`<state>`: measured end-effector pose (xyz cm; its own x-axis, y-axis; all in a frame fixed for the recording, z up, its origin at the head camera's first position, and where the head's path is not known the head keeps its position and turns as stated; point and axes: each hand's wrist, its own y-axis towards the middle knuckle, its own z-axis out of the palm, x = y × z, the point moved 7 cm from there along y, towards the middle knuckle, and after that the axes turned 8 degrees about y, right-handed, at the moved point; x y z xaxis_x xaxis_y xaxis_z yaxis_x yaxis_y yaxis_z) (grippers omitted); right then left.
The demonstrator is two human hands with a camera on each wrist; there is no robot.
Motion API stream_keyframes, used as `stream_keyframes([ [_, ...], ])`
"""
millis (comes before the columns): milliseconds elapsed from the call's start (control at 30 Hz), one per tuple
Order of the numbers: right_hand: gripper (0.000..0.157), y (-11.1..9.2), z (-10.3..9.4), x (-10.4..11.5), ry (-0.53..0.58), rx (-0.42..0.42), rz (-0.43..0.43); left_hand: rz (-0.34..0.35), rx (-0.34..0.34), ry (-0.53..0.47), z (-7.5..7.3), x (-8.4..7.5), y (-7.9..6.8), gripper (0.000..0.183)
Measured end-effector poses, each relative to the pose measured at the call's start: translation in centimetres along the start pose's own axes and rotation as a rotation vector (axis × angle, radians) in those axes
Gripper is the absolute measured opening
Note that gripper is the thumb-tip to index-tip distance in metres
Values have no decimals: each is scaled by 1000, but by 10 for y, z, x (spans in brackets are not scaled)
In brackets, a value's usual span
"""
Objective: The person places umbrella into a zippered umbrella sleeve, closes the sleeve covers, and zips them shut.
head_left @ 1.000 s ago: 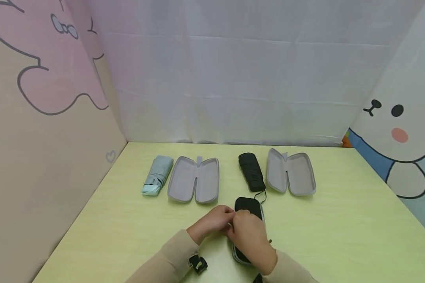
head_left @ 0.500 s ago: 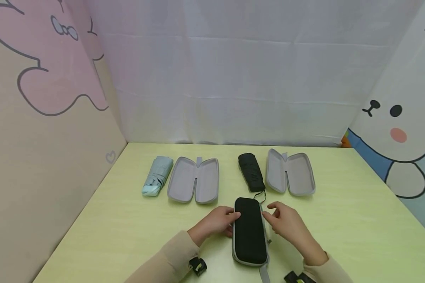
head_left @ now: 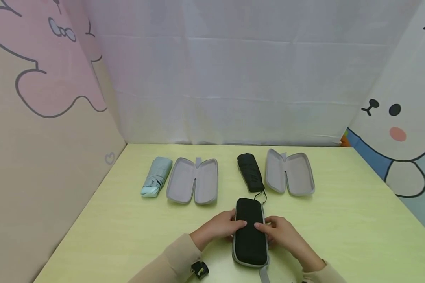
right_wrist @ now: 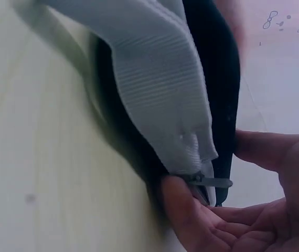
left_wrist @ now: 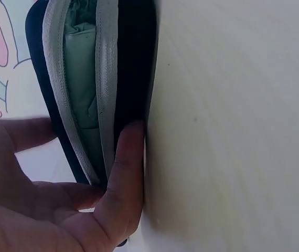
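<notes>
A black zip case [head_left: 249,236] with grey edging lies on the table in front of me. My left hand [head_left: 221,226] grips its left side, thumb on top and fingers along the edge. On the opposite side my right hand [head_left: 281,234] holds it, thumb on the top face. The left wrist view shows the zip parted along that side, with folded green fabric [left_wrist: 81,79] inside between the two rows of teeth. In the right wrist view a wide grey strap [right_wrist: 160,79] runs along the case, and a zip pull [right_wrist: 210,181] sits by my fingers.
Behind the case lies a folded black umbrella [head_left: 250,173] with a cord loop. Two open grey cases [head_left: 206,181] [head_left: 299,173] stand farther back. A folded light-blue umbrella [head_left: 157,177] is at the left. A white curtain [head_left: 216,78] closes off the rear of the table.
My right hand has come off the top of the case at the left edge, swung out to the right and now grips the right side. My left hand has shifted its thumb farther onto the top.
</notes>
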<state>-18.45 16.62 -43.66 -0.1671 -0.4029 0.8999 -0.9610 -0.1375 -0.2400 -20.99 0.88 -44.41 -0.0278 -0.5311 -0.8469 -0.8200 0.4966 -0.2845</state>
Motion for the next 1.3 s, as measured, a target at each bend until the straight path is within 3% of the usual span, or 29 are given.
stream_keyframes([
  [100,48,-1,1,0,9,-1,0,-14,46,-95,4,1,0,42],
  [267,45,-2,1,1,24,-20,-1,-9,63,-151,2,0,-1,43],
  [400,46,-1,0,3,41,-48,-6,-21,43,-197,-3,0,-1,51],
  [600,49,2,-6,12,49,-132,-33,-24,-6,-346,-10,0,-1,66],
  [833,48,2,-13,37,90,-181,-115,-3,-78,-529,-20,-6,3,48],
  [967,50,3,-14,53,47,-194,-165,27,-125,-584,-27,-13,2,42],
  [1033,50,3,-14,59,51,-185,-190,40,-152,-610,-32,-16,-1,42],
  [1133,44,2,-14,65,151,-147,-223,64,-186,-671,-39,-19,-5,43],
  [1300,35,0,-10,62,369,21,-248,97,-208,-753,-47,-22,-9,46],
])
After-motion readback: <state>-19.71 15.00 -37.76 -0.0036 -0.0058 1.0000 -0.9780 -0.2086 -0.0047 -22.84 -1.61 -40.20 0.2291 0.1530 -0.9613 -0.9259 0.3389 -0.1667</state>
